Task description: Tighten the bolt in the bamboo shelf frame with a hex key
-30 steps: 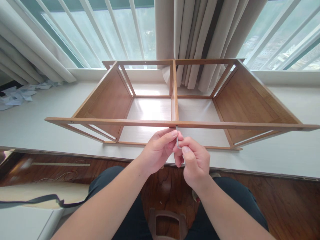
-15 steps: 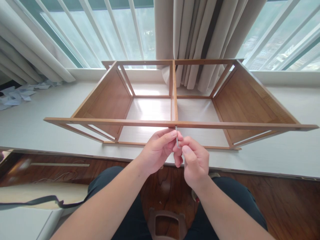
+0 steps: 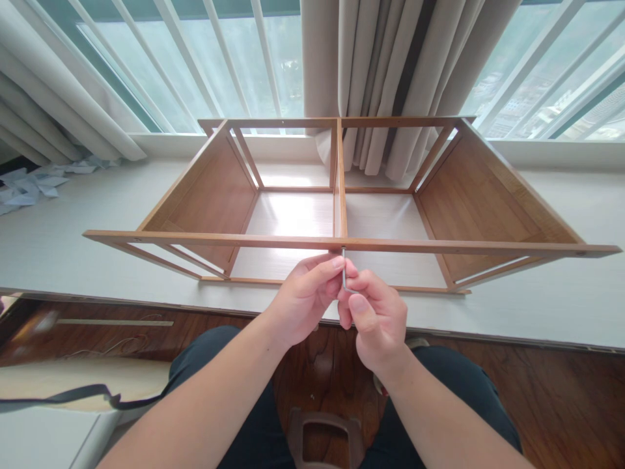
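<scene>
A wooden frame [image 3: 234, 238] with two side panels and a middle divider lies on a white ledge. A thin metal hex key [image 3: 344, 270], bent in an L, meets the near rail just below the divider. My left hand [image 3: 307, 293] pinches its long arm between thumb and fingers, close under the rail. At the bent end, my right hand [image 3: 383, 316] is closed with thumb and fingers on the short arm. Whatever fastener the tip sits in is hidden by the rail.
The white ledge [image 3: 551, 299] runs below the barred windows, with grey curtains [image 3: 375, 85] behind the frame. Paper pieces [image 3: 32, 185] are heaped at the far left. A brown stool [image 3: 332, 423] shows between my knees, and a pale strip [image 3: 114, 322] lies on the dark floor.
The hex key has turned, so its short arm now points more to the right. My right hand has shifted slightly down and left with it, while my left hand stays almost in place.
</scene>
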Action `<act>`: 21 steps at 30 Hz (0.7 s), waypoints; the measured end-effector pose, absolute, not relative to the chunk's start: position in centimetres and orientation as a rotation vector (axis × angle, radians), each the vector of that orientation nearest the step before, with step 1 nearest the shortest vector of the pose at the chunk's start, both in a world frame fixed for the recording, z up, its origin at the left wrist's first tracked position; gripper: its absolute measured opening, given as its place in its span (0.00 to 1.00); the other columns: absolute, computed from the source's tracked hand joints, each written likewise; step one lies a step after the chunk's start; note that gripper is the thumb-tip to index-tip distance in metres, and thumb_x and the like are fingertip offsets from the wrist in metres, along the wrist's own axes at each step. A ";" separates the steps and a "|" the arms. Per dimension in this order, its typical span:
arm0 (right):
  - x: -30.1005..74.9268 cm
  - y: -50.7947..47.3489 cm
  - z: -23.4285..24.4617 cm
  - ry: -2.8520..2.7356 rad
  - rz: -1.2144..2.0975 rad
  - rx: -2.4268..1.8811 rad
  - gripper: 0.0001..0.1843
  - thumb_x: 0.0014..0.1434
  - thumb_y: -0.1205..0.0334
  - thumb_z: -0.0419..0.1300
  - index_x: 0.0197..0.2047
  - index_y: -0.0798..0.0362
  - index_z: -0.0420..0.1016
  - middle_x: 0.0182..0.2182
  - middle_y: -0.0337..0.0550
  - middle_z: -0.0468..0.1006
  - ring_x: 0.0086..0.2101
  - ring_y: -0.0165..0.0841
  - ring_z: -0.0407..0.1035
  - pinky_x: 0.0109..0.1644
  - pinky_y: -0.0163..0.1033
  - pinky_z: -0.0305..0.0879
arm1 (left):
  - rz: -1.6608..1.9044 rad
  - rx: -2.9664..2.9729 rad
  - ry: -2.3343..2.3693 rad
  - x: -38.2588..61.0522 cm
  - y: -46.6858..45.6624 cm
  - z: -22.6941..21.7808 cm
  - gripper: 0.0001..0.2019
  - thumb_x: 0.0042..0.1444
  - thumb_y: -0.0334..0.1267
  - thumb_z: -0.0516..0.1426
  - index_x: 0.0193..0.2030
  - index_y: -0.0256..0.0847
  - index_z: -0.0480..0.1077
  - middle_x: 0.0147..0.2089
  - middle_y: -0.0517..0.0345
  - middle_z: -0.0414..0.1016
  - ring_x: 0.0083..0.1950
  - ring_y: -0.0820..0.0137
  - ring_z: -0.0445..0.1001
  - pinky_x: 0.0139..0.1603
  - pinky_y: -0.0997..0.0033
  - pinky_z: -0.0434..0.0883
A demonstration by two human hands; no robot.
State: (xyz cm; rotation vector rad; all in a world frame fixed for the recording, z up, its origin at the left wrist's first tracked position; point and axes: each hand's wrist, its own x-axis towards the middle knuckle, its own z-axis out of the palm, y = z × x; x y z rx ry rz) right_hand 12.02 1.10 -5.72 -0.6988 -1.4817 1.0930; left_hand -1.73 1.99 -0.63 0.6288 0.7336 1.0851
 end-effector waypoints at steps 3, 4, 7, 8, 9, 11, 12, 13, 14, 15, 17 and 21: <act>12.1 1.0 -5.5 -1.492 1.077 -0.737 0.14 0.70 0.51 0.57 0.36 0.52 0.69 0.21 0.33 0.66 0.22 0.25 0.58 0.29 0.33 0.59 | 1.072 0.632 0.758 -1.7 1.8 -0.4 0.13 0.59 0.44 0.63 0.32 0.34 0.75 0.25 0.60 0.70 0.26 0.74 0.75 0.31 0.77 0.73; 12.1 1.0 -5.4 -1.491 1.083 -0.742 0.15 0.70 0.51 0.57 0.35 0.52 0.69 0.21 0.33 0.66 0.22 0.25 0.58 0.29 0.33 0.59 | 1.069 0.631 0.761 -1.7 1.7 -0.3 0.13 0.59 0.44 0.63 0.32 0.34 0.75 0.26 0.60 0.71 0.27 0.73 0.75 0.31 0.76 0.73; 12.1 0.9 -5.6 -1.481 1.115 -0.757 0.16 0.70 0.50 0.57 0.35 0.52 0.68 0.20 0.32 0.65 0.21 0.24 0.58 0.27 0.32 0.57 | 1.073 0.626 0.763 -1.7 1.6 -0.3 0.13 0.58 0.44 0.63 0.32 0.35 0.75 0.28 0.58 0.73 0.28 0.72 0.76 0.32 0.74 0.74; 12.1 1.0 -5.7 -1.477 1.124 -0.762 0.16 0.70 0.50 0.58 0.35 0.52 0.68 0.20 0.32 0.64 0.21 0.24 0.58 0.26 0.32 0.57 | 1.075 0.625 0.768 -1.7 1.6 -0.3 0.13 0.59 0.44 0.63 0.32 0.35 0.75 0.27 0.59 0.73 0.28 0.72 0.76 0.32 0.74 0.74; 12.1 1.0 -5.8 -1.473 1.127 -0.765 0.16 0.69 0.50 0.58 0.35 0.52 0.67 0.20 0.32 0.64 0.21 0.24 0.58 0.26 0.32 0.57 | 1.075 0.622 0.775 -1.7 1.7 -0.4 0.13 0.59 0.44 0.63 0.32 0.35 0.75 0.27 0.59 0.72 0.28 0.72 0.76 0.31 0.74 0.74; 11.9 1.0 -5.8 -1.470 1.118 -0.765 0.15 0.69 0.51 0.59 0.35 0.52 0.67 0.20 0.31 0.63 0.20 0.24 0.58 0.26 0.32 0.58 | 1.077 0.613 0.794 -1.7 1.8 -0.6 0.13 0.59 0.44 0.63 0.33 0.35 0.75 0.25 0.60 0.71 0.27 0.71 0.76 0.30 0.74 0.73; 11.9 1.1 -5.8 -1.471 1.107 -0.761 0.15 0.69 0.51 0.59 0.34 0.52 0.66 0.20 0.31 0.64 0.20 0.24 0.58 0.27 0.31 0.59 | 1.081 0.607 0.801 -1.7 1.9 -0.7 0.13 0.58 0.45 0.63 0.33 0.35 0.75 0.25 0.60 0.70 0.26 0.71 0.76 0.29 0.74 0.73; 11.8 1.1 -5.6 -1.475 1.091 -0.755 0.14 0.69 0.53 0.60 0.34 0.52 0.66 0.20 0.31 0.64 0.20 0.23 0.58 0.27 0.31 0.59 | 1.085 0.602 0.807 -1.7 1.9 -0.8 0.13 0.58 0.45 0.63 0.33 0.36 0.75 0.24 0.61 0.70 0.25 0.71 0.75 0.28 0.74 0.72; 11.8 1.2 -5.4 -1.482 1.072 -0.749 0.14 0.68 0.54 0.60 0.34 0.52 0.65 0.20 0.31 0.65 0.20 0.23 0.59 0.27 0.31 0.59 | 1.089 0.599 0.812 -1.6 2.0 -0.8 0.13 0.58 0.46 0.63 0.33 0.36 0.75 0.24 0.61 0.70 0.25 0.71 0.74 0.26 0.73 0.72; 11.7 1.2 -5.1 -1.492 1.046 -0.746 0.14 0.68 0.55 0.61 0.33 0.52 0.65 0.20 0.31 0.65 0.20 0.23 0.58 0.26 0.30 0.59 | 1.093 0.597 0.817 -1.6 2.0 -0.8 0.13 0.58 0.46 0.63 0.33 0.36 0.75 0.24 0.61 0.69 0.24 0.71 0.73 0.25 0.73 0.71; 11.6 1.3 -4.4 -1.518 0.964 -0.750 0.14 0.66 0.56 0.62 0.32 0.52 0.65 0.20 0.30 0.66 0.20 0.22 0.58 0.25 0.30 0.59 | 1.112 0.598 0.830 -1.4 2.1 -0.8 0.13 0.57 0.46 0.63 0.32 0.36 0.76 0.22 0.62 0.68 0.23 0.73 0.72 0.25 0.73 0.71; 11.4 1.3 -3.3 -1.562 0.784 -0.772 0.14 0.63 0.59 0.65 0.30 0.52 0.65 0.19 0.30 0.67 0.20 0.21 0.58 0.25 0.28 0.59 | 1.138 0.608 0.810 -1.3 2.1 -0.5 0.12 0.58 0.43 0.62 0.31 0.34 0.77 0.22 0.63 0.66 0.24 0.76 0.71 0.29 0.77 0.71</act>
